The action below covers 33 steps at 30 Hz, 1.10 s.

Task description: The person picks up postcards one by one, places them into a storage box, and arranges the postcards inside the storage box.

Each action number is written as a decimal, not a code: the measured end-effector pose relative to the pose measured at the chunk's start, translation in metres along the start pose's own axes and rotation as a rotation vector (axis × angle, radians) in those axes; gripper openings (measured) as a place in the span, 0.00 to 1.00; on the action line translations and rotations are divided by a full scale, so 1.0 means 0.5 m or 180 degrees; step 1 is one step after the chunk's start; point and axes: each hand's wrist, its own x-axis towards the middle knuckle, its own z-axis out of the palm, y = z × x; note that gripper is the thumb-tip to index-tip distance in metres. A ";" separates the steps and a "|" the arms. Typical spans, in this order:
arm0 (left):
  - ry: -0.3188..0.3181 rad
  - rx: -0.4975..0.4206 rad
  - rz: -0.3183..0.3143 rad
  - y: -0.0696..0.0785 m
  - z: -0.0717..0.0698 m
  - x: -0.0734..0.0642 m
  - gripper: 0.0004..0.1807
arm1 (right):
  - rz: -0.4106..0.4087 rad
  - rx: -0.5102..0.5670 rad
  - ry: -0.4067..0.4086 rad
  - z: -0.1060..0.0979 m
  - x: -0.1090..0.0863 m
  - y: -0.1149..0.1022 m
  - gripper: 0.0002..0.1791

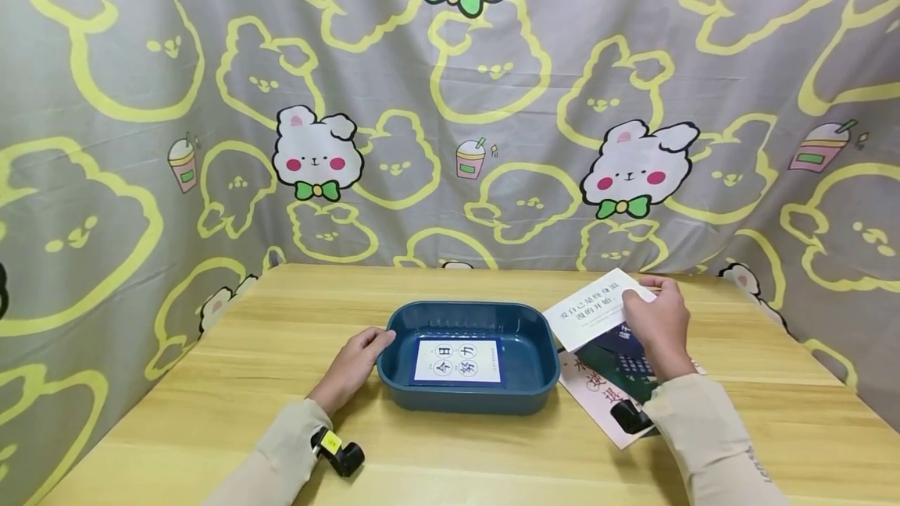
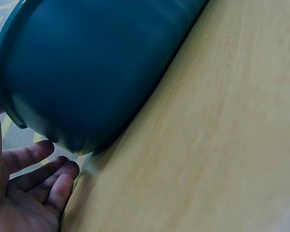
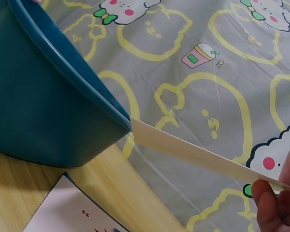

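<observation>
Left of the blue basin (image 1: 464,401), the person's left sleeve (image 1: 270,447) is pale beige, softly creased, its cuff ending at a bare left hand (image 1: 354,363). A rounded black wrist device (image 1: 348,460) there bears a bright yellow label (image 1: 330,442) with markings too small to read. Right of the basin, the matching right sleeve (image 1: 703,436) carries dark lettering (image 1: 759,465) along its outer edge, beside another black wrist device (image 1: 629,417).

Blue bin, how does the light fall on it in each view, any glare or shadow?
Head view: bright overall, with glossy reflections inside the blue bin; left wrist view: dimmer, the bin's outer side dark, a thin dark shadow where it meets the table; right wrist view: outer side shaded, a paler sheen along the rim.
</observation>
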 end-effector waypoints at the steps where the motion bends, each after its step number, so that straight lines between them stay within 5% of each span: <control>1: 0.0006 -0.0002 -0.0004 0.000 0.000 0.000 0.24 | 0.0004 0.0006 -0.0007 0.001 -0.001 -0.001 0.25; 17: -0.0060 -0.0070 0.0050 0.000 0.007 -0.006 0.25 | 0.0098 0.0120 0.0084 -0.010 -0.007 0.002 0.27; 33: 0.0033 -0.0075 0.0016 -0.002 0.006 -0.005 0.24 | -0.0086 0.0321 0.0123 0.008 -0.015 -0.010 0.24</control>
